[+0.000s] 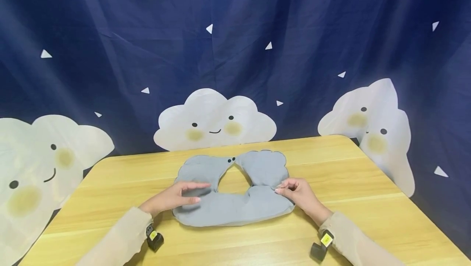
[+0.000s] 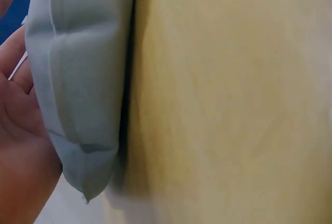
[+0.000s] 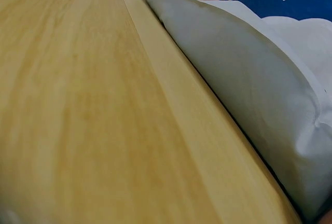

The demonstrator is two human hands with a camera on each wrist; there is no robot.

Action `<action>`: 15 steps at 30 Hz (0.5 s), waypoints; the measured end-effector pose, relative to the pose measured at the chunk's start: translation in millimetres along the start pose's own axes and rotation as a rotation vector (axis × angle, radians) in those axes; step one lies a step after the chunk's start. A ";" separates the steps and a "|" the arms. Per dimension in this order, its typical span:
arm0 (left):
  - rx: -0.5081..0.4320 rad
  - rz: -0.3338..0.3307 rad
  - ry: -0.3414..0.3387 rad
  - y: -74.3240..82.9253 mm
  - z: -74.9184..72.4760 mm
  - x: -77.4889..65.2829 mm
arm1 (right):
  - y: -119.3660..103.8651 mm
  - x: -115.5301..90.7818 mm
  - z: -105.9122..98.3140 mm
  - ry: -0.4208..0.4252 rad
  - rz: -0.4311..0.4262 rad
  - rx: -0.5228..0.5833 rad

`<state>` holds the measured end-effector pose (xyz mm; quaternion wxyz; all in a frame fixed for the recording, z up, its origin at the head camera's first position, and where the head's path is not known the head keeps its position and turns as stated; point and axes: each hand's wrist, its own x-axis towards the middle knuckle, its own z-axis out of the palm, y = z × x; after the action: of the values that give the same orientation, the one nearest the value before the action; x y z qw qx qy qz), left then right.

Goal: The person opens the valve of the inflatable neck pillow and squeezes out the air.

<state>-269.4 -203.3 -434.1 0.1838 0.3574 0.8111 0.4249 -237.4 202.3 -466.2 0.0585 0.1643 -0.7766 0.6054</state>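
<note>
Ok, head view first: your gray neck pillow (image 1: 235, 209) lies flat on the tabletop (image 1: 331, 164), near side toward you, its two far ends meeting at a pair of black dots (image 1: 231, 160), w/ bare wood showing thru the middle hole. Your L hand (image 1: 176, 195) is over the pillow's L side, fingers straight & thumb spread well apart, gripping nothing; prob there to steady or smooth that side. Your R hand (image 1: 301, 196) is at the R edge, fingers curled, thumb & fingertip looking pinched on fabric by the crease, prob b/c that's where the lobe folds over. Hands sit well apart, one per side, so the pillow's likely held square to you. Can't tell if L fingertips touch or just hover. Pillow's underside is hidden.

L wrist view: pillow's rounded side & seam stand up close to the cam, covering part of your L fingers; thumb's cut off at the top corner. Lower part's blurry.

R wrist view: pillow's long near side runs diagonally along the wood. Fingers past its top edge are prob your L ones. Only a sliver of R hand shows, bottom corner, so no check on that pinch here.
</note>
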 end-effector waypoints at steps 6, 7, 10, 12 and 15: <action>-0.058 0.011 -0.033 -9.2 1.1 0.6 | -1.1 -0.4 0.2 -0.002 0.023 0.011; -0.065 0.013 -0.041 -10.8 1.9 0.6 | -1.4 -0.5 0.3 -0.001 0.029 0.010; -0.084 0.014 -0.069 -13.8 4.7 0.7 | -1.3 -0.4 0.3 0.001 0.040 0.006; -0.087 0.022 -0.091 -14.6 6.4 1.0 | -1.7 -0.2 0.3 0.002 0.042 0.007; -0.047 0.049 -0.131 -15.4 8.6 1.3 | -1.3 0.4 0.2 -0.003 0.037 0.010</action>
<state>-271.6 -203.5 -451.7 0.2343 0.4000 0.7781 0.4240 -237.3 201.8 -464.9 0.0453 0.1509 -0.7764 0.6102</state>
